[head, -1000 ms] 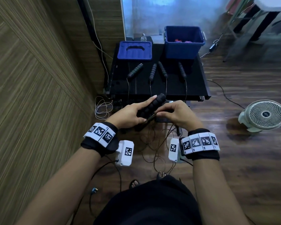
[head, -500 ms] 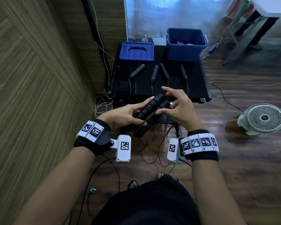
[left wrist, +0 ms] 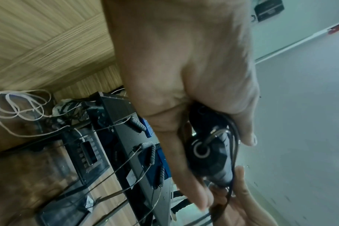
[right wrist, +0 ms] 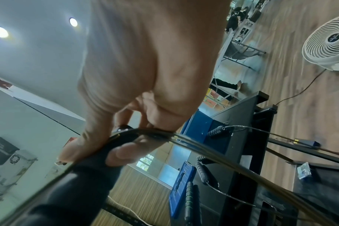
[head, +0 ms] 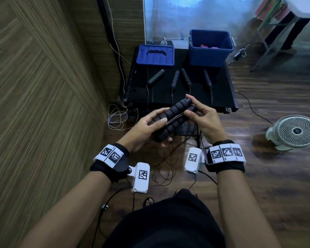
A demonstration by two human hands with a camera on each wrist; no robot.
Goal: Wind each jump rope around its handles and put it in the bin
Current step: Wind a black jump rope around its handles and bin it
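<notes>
My left hand (head: 149, 125) grips two black ribbed jump rope handles (head: 175, 113) held side by side, in front of the table. My right hand (head: 197, 115) pinches the thin rope (right wrist: 184, 139) against the upper end of the handles. Loose coils of that rope (head: 165, 169) hang toward the floor. In the left wrist view the handle's end cap (left wrist: 201, 150) shows with the cord looping over it. The open blue bin (head: 210, 48) stands at the table's back right with coloured items inside.
Several more black handles (head: 175, 78) lie in a row on the black table (head: 161, 97), their ropes hanging over the front edge. A blue lid (head: 155, 55) lies at the back left. A white fan (head: 293, 132) stands on the floor, right. Wood wall on the left.
My right hand has lifted and carried the rope up over the handles' far end. The handle bundle tilted more upright, and my left hand shifted its grip lower.
</notes>
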